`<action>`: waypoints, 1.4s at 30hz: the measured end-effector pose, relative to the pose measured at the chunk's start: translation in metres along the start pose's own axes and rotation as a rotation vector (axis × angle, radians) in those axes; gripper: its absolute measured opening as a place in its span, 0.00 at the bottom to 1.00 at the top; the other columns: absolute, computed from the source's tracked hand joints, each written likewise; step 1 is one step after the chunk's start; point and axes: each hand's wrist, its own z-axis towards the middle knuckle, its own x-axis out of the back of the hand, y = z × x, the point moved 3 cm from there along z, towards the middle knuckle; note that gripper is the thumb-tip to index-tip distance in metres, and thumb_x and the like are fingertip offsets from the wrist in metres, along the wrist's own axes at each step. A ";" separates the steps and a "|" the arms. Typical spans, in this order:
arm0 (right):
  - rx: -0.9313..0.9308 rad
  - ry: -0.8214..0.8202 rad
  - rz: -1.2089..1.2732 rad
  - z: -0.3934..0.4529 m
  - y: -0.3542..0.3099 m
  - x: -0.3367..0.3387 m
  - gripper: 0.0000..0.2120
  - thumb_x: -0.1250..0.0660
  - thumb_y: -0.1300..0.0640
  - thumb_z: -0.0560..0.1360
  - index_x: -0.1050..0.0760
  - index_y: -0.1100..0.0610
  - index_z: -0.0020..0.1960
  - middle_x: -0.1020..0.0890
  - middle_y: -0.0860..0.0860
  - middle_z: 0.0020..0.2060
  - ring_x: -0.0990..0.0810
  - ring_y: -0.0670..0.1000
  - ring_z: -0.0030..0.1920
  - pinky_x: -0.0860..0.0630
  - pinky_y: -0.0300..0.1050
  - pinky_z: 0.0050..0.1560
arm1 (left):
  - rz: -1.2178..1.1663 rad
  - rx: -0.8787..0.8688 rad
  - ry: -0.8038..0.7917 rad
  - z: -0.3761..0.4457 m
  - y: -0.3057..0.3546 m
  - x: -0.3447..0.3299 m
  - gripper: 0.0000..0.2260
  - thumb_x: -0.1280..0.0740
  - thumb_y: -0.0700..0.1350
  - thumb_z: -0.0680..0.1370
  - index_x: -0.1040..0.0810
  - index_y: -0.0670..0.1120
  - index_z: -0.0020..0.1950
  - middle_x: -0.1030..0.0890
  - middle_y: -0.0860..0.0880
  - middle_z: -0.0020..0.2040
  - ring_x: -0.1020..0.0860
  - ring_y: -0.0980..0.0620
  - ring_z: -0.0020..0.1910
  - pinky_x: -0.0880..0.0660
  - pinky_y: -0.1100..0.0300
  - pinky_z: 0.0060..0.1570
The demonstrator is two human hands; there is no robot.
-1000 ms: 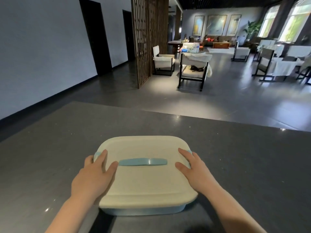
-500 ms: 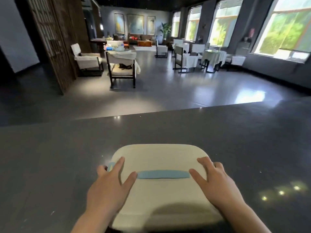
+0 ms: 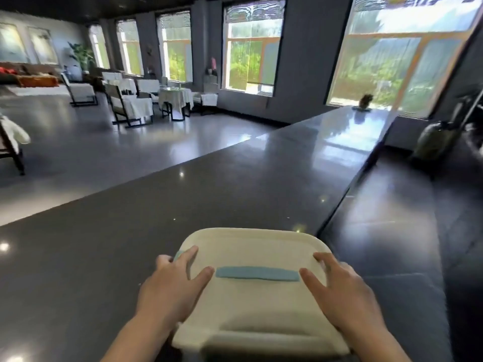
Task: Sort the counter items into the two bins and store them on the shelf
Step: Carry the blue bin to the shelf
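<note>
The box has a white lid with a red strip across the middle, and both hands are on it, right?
Not quite: the head view shows the strip is light blue, not red. The lid is white, and the left hand and right hand do rest on it.

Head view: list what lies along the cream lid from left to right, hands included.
Left hand resting on the lid's left side → light blue strip handle at the middle of the cream rounded plastic bin lid → right hand resting on its right side, fingers spread.
</note>
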 end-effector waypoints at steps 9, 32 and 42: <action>-0.200 0.230 -0.088 0.067 0.192 0.096 0.24 0.41 0.33 0.73 0.32 0.41 0.66 0.23 0.47 0.55 0.22 0.50 0.53 0.34 0.42 0.43 | -0.027 -0.324 -0.102 0.056 0.230 -0.121 0.29 0.43 0.70 0.73 0.40 0.66 0.73 0.23 0.52 0.61 0.24 0.50 0.59 0.29 0.57 0.48; -0.669 0.316 -0.047 0.360 0.414 0.152 0.26 0.38 0.34 0.72 0.31 0.41 0.67 0.19 0.48 0.52 0.21 0.50 0.49 0.30 0.42 0.43 | -0.092 -0.738 -0.346 0.322 0.611 -0.309 0.30 0.40 0.71 0.70 0.38 0.68 0.71 0.24 0.57 0.65 0.26 0.50 0.63 0.28 0.56 0.54; -0.694 0.320 -0.046 0.523 0.554 0.178 0.16 0.43 0.45 0.80 0.30 0.42 0.67 0.19 0.48 0.54 0.20 0.51 0.55 0.26 0.44 0.50 | -0.100 -0.723 -0.349 0.406 0.781 -0.412 0.27 0.39 0.70 0.70 0.36 0.69 0.68 0.21 0.57 0.61 0.22 0.54 0.57 0.27 0.58 0.46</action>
